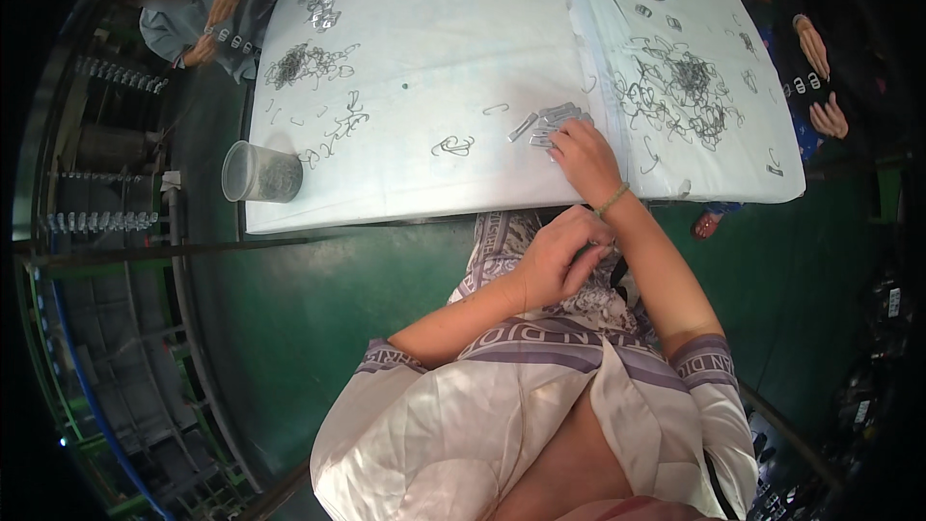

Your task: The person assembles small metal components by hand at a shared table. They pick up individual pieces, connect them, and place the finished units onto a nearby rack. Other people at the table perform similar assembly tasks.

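My right hand reaches onto the white-covered table, fingers bent together at the near side of a small pile of flat silver metal pieces. Its fingertips touch the pile; what they pinch, if anything, is hidden. Closer to my body, my left hand is curled closed over my lap, just below the right wrist. Whatever it may hold cannot be made out. One flat piece lies at the pile's left. Farther left are a few bent wire hooks and a single wire hook.
A clear plastic tub stands at the table's near left corner. Tangled wire hooks spread over the right side, with more wire hooks at left. Co-workers' hands hold dark strips with metal buckles at left and buckles at right.
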`<state>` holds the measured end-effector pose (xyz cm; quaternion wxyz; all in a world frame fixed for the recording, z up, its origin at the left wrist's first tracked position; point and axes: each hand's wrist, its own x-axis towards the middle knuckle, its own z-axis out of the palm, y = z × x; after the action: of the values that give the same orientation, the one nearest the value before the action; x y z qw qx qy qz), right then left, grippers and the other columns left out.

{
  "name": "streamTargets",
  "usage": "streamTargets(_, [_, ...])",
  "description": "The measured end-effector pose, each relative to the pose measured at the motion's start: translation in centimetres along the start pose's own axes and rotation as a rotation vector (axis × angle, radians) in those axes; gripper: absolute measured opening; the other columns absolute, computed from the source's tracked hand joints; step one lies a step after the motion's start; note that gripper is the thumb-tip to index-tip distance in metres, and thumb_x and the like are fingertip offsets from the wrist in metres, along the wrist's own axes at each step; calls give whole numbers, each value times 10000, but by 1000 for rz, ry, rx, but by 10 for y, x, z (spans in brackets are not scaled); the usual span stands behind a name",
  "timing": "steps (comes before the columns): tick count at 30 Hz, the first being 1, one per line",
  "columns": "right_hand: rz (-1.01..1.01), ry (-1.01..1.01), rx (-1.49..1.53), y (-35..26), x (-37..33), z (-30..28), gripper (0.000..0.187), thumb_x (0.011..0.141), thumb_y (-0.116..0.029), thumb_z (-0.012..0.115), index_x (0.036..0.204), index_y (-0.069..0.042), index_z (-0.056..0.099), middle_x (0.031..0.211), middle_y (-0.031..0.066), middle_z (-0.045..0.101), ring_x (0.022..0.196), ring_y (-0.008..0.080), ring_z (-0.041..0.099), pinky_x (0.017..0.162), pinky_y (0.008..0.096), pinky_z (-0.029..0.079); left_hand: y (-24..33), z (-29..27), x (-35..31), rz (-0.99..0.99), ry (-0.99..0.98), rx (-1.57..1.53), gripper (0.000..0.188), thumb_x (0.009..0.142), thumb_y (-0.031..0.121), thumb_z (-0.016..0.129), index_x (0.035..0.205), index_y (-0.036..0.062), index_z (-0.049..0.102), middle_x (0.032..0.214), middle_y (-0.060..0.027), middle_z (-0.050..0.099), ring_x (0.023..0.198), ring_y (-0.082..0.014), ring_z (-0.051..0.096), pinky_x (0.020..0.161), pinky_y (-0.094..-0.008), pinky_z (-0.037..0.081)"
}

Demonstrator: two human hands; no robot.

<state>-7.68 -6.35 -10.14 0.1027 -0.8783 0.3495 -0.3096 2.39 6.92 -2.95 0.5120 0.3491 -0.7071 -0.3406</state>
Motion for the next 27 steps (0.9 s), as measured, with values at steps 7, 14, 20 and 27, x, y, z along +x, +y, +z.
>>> streamTargets(7, [-66,-50,-215,9,7,4,34,756,-48,620,780,-37,598,843,98,550,833,274,567,709,379,494,-4,-1,2,-35,35,0,194,798,-102,572,951,15,546,902,-122,601,806,-258,599,723,-328,482])
streamTargets(14, [685,-79,749,-3,-3,-45,91,893,-70,584,877,20,587,830,96,667,653,113,562,584,256,472,-13,-2,4,-160,60,0,116,857,-53,577,955,6,554,911,-111,617,801,-197,611,722,-292,489])
streamTargets(20, [801,90,1272,-17,-29,-81,110,932,-78,558,974,23,566,891,127,695,607,63,511,560,213,444,-15,3,11,-266,131,26,82,877,-19,586,943,9,545,836,-84,613,719,-140,585,657,-262,473])
streamTargets(27, [722,192,997,-37,-52,-112,102,897,-63,624,950,23,627,839,32,666,693,38,543,597,189,436,-10,10,28,-226,113,173,153,809,-27,625,926,19,537,810,-140,572,706,-309,569,596,-370,451])
